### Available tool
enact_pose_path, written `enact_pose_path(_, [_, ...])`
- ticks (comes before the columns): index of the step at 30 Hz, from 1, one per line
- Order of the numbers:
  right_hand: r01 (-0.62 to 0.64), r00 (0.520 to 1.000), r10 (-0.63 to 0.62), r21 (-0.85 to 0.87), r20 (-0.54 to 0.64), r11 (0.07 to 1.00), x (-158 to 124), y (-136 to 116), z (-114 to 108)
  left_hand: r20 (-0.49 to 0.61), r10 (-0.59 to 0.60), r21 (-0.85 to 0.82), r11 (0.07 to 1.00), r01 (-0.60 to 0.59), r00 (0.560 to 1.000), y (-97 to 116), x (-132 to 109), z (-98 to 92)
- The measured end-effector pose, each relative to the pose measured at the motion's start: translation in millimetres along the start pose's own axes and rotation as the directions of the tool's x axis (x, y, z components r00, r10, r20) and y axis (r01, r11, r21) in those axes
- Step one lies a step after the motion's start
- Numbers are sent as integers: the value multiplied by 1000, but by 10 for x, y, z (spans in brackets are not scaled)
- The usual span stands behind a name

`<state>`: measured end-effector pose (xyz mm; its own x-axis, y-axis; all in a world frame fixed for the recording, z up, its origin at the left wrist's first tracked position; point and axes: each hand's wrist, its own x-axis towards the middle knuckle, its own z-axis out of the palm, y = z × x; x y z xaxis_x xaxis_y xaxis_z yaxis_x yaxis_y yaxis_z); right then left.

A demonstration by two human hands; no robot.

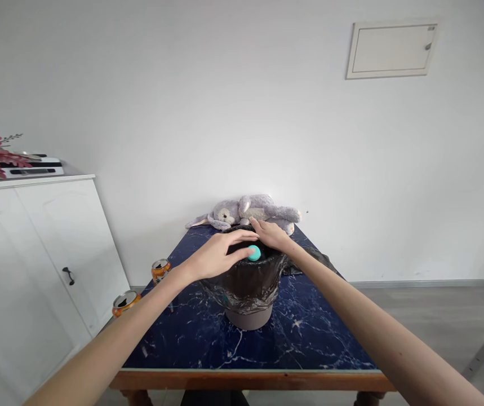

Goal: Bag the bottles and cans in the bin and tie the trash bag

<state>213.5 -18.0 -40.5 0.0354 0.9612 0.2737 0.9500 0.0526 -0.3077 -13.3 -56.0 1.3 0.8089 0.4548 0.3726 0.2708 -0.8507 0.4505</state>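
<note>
A black plastic bag (245, 285) lines a grey-brown bin (249, 320) on the table and hangs over its rim. My left hand (215, 252) reaches over the bin's left side, its fingers stretched toward the far rim. The thumb of that hand presses on a small, round, teal object (254, 253) at the bin's mouth; its far side is hidden. My right hand (272, 234) lies over the far right rim, with fingers extended and meeting the left fingertips. It appears to hold nothing.
Behind the bin, a grey plush rabbit (262, 211) lies against the wall. Two orange cans (160, 270) stand along the left edge of the blue marbled table (301, 338). More black plastic (309, 260) lies right of the bin. A white cabinet (47, 254) stands left.
</note>
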Motion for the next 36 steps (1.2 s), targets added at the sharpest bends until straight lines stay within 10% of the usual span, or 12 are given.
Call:
enact_pose_path(6, [-101, 995, 100, 51, 22, 994, -12, -33, 25, -400, -150, 291, 914, 281, 904, -492, -270, -401])
enact_pose_path(13, [-174, 984, 171, 56, 48, 983, -30, -53, 14, -274, -563, 525, 592, 612, 780, -1613, -830, -630])
enact_pose_path(19, [-173, 984, 170, 53, 51, 983, -46, -66, -1, -213, -730, 572, 446, 688, 650, -1993, -1120, -379])
enact_pose_path(26, [-145, 989, 143, 57, 45, 988, -27, -57, 10, -364, -581, 519, 522, 676, 728, -1793, -1204, -357])
enact_pose_path(31, [-145, 989, 144, 56, 32, 988, -12, -40, 27, -693, -311, 371, 620, 691, 651, -1254, -922, -834])
enact_pose_path(33, [-138, 990, 136, 53, 29, 989, -8, -33, 32, -794, -168, 147, 880, 453, 584, -934, -770, -926])
enact_pose_path(36, [-123, 992, 121, 44, 28, 992, -2, -25, 37, -683, -99, 50, 982, 182, 724, -482, -561, -813])
